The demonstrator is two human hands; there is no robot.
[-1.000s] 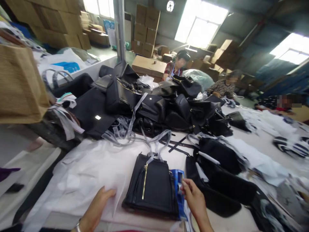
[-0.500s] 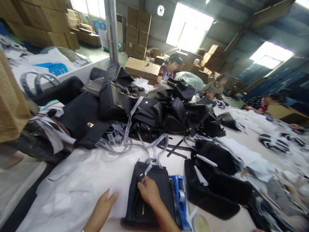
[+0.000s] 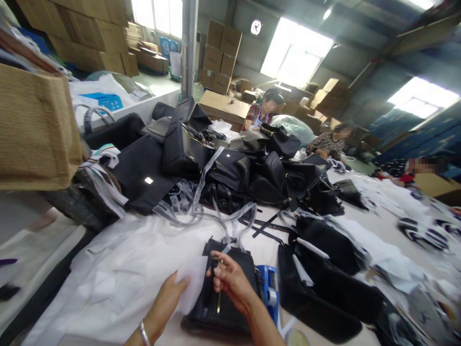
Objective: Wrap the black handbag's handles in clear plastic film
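A small black handbag [image 3: 230, 307] with a gold zip lies flat on the table in front of me, its straps wrapped in clear film. My right hand [image 3: 232, 283] rests on top of it, fingers pinched on the zip pull near the bag's upper edge. My left hand [image 3: 167, 300], a bangle on its wrist, holds a sheet of white tissue paper [image 3: 192, 283] against the bag's left side. A blue tape dispenser [image 3: 269, 290] lies just right of the bag.
A heap of black bags [image 3: 230, 168] fills the middle of the table. More black bags [image 3: 324, 283] lie to the right, white wrapping sheets [image 3: 118, 269] to the left. A woven brown bag [image 3: 36, 129] stands at far left. Other people sit beyond the table among stacked cartons [image 3: 216, 53].
My left hand has lifted a white tissue sheet and brought it to the bag's left edge. My right hand moved from the tape dispenser to the bag's zip and stays there.
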